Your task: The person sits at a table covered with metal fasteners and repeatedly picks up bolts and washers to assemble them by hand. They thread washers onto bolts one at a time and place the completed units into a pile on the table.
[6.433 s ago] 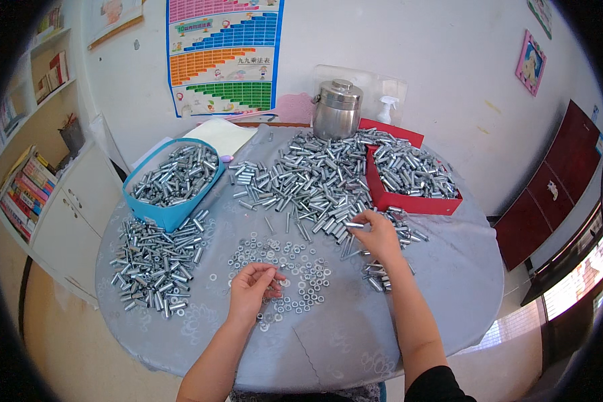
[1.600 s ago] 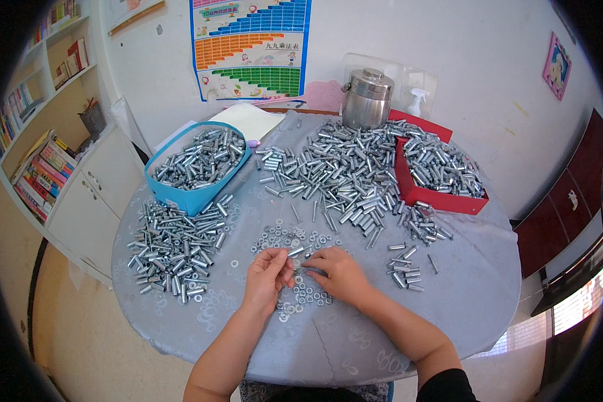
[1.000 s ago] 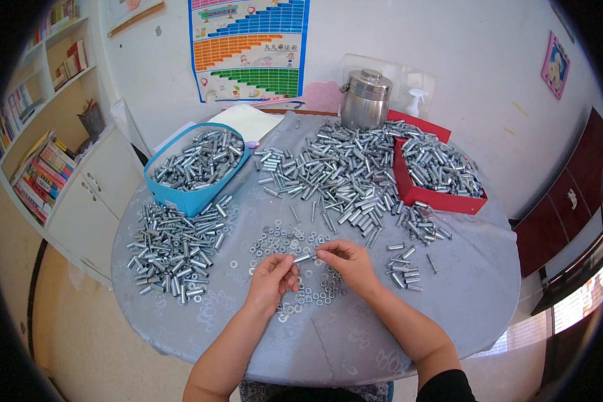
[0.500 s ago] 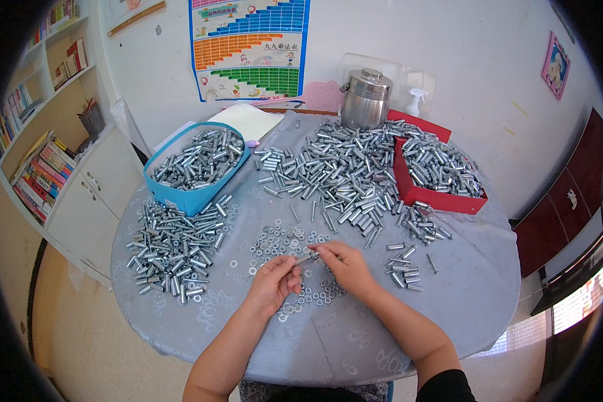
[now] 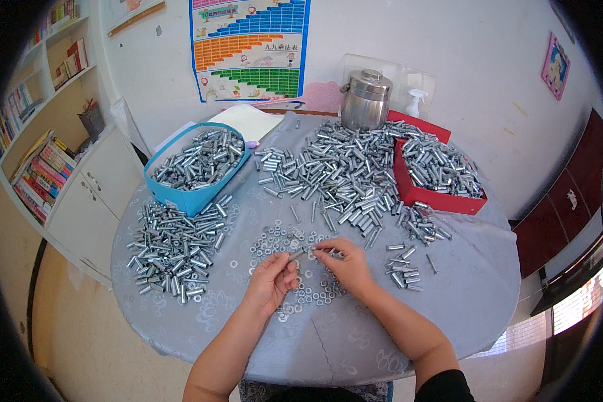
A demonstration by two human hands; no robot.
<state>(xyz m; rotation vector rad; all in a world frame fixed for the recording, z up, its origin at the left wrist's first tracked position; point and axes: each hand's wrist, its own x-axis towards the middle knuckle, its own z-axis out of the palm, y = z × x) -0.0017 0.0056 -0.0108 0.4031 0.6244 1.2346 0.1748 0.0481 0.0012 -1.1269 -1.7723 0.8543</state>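
Observation:
Over the middle of the table, my left hand (image 5: 269,281) is closed in a pinch around a silver sleeve anchor bolt (image 5: 297,254), tilted up to the right. My right hand (image 5: 347,265) meets the bolt's far end, thumb and forefinger pinched on a small metal piece too tiny to tell as nut or washer. Loose nuts (image 5: 269,241) lie scattered just beyond the hands, and more nuts (image 5: 325,293) sit under and between them. A few flat washers (image 5: 288,311) rest near my left wrist.
A blue box (image 5: 193,199) full of metal sleeves stands at the left, a heap of bolts and sleeves (image 5: 174,251) before it. Further back spreads a bigger heap (image 5: 348,167), beside a red box (image 5: 442,201) and a steel pot (image 5: 366,100). Several loose sleeves (image 5: 405,271) lie at the right.
My right fingers have shifted slightly at the bolt's end, and a bit more of its tip shows between the hands. My left hand keeps its pinch, nearly in place.

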